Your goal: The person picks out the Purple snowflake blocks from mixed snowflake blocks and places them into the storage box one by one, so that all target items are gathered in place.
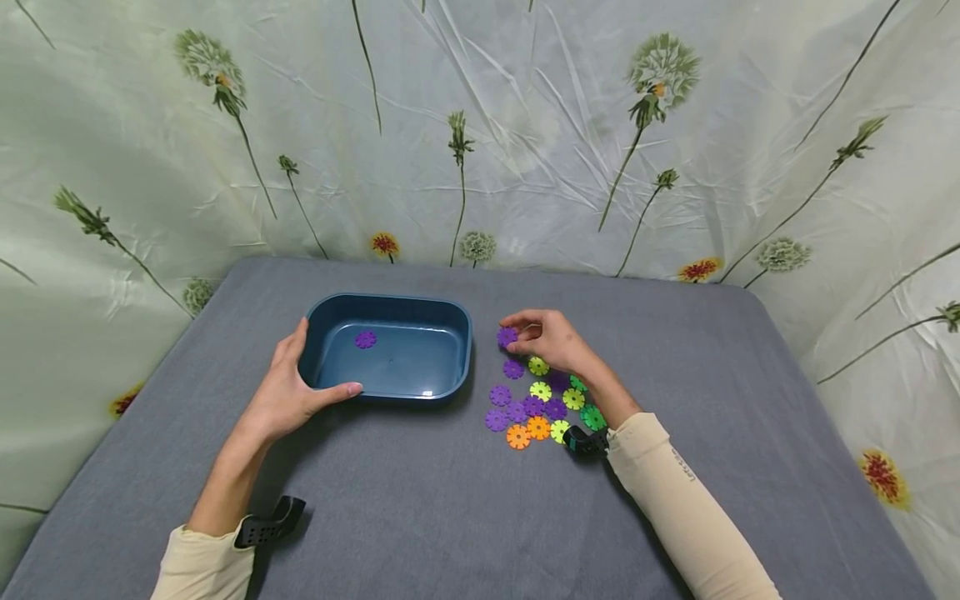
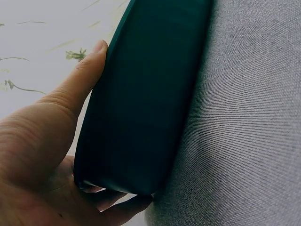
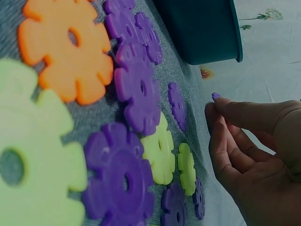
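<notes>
A blue plastic basin (image 1: 390, 392) rests on the cloth, with one purple snowflake disc (image 1: 365, 340) lying inside. My left hand (image 1: 288, 379) grips the basin's near left corner, thumb along the front rim; in the left wrist view its fingers (image 2: 124, 209) curl round the end. To the right of the basin, my right hand (image 1: 551, 340) pinches a purple snowflake disc (image 1: 507, 337) between thumb and fingertips, above the table. Below that hand lie more notched discs: purple (image 1: 500, 396), yellow-green (image 1: 573, 399), orange (image 1: 518, 437) and green (image 1: 592, 417).
A grey cloth (image 1: 420, 508) covers the table. Behind it hangs a pale curtain (image 1: 540, 150) printed with dandelions. Black wrist straps (image 1: 270, 522) sit at both cream sleeves, the right one close over the discs' near edge.
</notes>
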Demonstrator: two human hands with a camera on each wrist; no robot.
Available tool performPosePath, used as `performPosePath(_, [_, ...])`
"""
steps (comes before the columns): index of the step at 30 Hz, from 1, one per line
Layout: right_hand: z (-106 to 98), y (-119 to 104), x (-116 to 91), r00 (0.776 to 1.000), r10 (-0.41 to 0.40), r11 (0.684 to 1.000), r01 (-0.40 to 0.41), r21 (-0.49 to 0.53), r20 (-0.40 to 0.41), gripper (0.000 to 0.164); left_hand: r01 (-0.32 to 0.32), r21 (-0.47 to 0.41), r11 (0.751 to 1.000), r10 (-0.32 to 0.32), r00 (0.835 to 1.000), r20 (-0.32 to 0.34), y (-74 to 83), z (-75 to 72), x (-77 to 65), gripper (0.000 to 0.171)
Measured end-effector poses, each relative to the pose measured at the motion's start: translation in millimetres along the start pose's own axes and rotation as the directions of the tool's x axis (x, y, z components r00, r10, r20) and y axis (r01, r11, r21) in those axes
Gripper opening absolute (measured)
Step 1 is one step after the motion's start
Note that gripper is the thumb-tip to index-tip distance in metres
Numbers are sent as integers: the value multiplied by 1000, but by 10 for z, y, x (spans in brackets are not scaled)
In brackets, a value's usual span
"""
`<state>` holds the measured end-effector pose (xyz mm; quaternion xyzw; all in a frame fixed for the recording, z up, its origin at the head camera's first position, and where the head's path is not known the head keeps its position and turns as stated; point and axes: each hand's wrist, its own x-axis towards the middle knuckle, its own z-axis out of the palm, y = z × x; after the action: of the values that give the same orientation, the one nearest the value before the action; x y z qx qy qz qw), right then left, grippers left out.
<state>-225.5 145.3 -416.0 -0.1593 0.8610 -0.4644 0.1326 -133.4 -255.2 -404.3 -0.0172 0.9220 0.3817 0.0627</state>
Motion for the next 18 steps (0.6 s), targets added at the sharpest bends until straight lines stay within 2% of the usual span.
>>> performPosePath(9, [5, -38, 8, 1000, 8, 1000, -8, 20, 0, 40, 3, -7, 1000, -3, 1000, 3, -6, 2, 2, 139])
performPosePath(18, [46, -76, 14, 999, -19, 999, 20, 44, -40, 39, 1, -4, 1000, -1, 1000, 5, -16, 2, 3, 139])
